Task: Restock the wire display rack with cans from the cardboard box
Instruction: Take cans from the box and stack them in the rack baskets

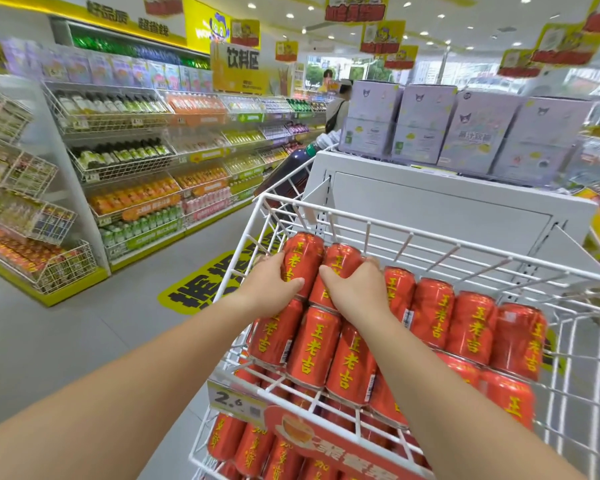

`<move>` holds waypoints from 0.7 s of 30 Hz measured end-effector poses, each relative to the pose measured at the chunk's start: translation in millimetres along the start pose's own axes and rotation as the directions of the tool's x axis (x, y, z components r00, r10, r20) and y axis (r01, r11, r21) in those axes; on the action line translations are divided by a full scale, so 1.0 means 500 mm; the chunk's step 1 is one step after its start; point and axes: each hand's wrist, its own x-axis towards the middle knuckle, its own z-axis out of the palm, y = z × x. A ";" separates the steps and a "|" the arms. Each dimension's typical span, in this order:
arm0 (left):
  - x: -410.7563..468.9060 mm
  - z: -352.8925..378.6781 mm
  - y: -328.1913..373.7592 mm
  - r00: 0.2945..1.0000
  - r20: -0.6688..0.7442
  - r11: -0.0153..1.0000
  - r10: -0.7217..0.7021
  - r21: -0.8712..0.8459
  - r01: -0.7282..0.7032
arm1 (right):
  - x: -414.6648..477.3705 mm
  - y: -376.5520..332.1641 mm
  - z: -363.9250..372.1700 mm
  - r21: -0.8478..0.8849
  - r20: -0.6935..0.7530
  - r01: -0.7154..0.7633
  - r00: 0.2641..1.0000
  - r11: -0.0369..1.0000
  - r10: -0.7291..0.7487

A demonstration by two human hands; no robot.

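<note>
In the wire display rack [430, 238], I'd settle the two red cans [342, 259] squarely onto the back-left stack, flush with their neighbours, before loosening my left hand [274, 289] and right hand [357, 291], each curled round one.

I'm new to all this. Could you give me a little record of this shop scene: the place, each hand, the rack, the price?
place: shop drinks aisle
left hand: grips left can
right hand: grips right can
held cans: side by side, back left of top tier
rack: white wire, rows of red cans in it
price tag: reads 2.6
behind rack: purple boxes on a white shelf
</note>
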 end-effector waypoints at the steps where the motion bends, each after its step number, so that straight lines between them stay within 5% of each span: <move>1: -0.002 0.000 -0.002 1.000 -0.005 1.000 0.004 0.003 -0.004 | -0.005 0.001 -0.001 -0.003 -0.010 0.013 1.000 1.000 -0.013; 13: -0.036 0.013 -0.015 0.998 -0.038 0.999 -0.048 -0.010 0.048 | -0.018 0.012 -0.021 -0.058 0.058 0.046 0.997 0.997 -0.043; 21: -0.092 -0.005 -0.023 0.999 -0.005 0.977 0.039 0.211 -0.037 | -0.044 0.013 -0.029 -0.155 0.114 0.038 0.993 0.987 -0.020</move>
